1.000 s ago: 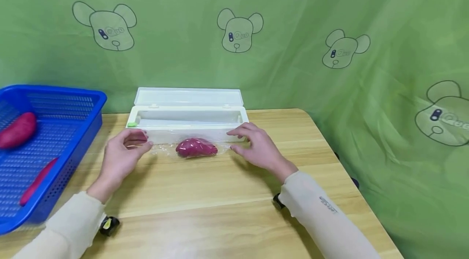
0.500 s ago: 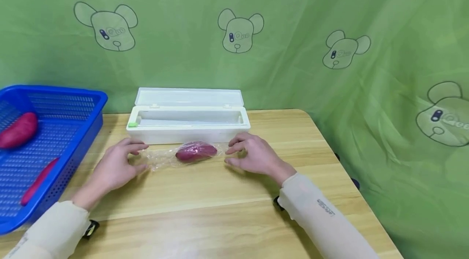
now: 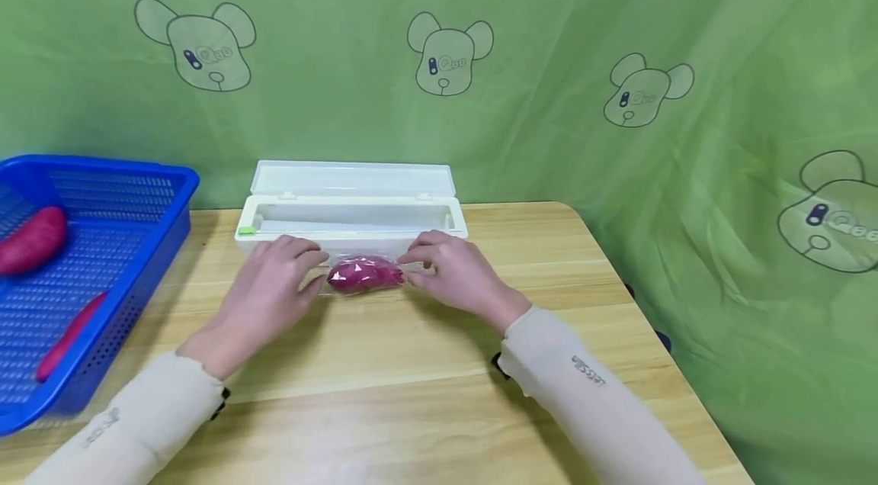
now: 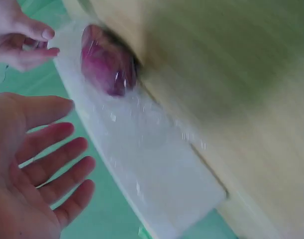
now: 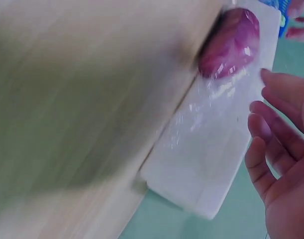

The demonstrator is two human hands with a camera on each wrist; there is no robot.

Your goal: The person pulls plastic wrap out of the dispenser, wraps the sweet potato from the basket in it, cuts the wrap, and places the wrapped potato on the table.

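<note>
Flanking: your left hand [image 3: 274, 290] and right hand [image 3: 453, 275] bracketed the wrapped purple sweet potato [image 3: 363, 274], fingers spread.
Behind: open white wrap dispenser [image 3: 350, 214] blocked the far side.
Left: blue basket [image 3: 161, 229] held two more potatoes.

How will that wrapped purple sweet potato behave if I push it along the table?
The sweet potato is rounded and tapered, so it would probably roll or veer rather than slide straight. Its glossy plastic wrap looks thin and floppy; it may cling or bunch. The loose film ends would likely drag.
</note>
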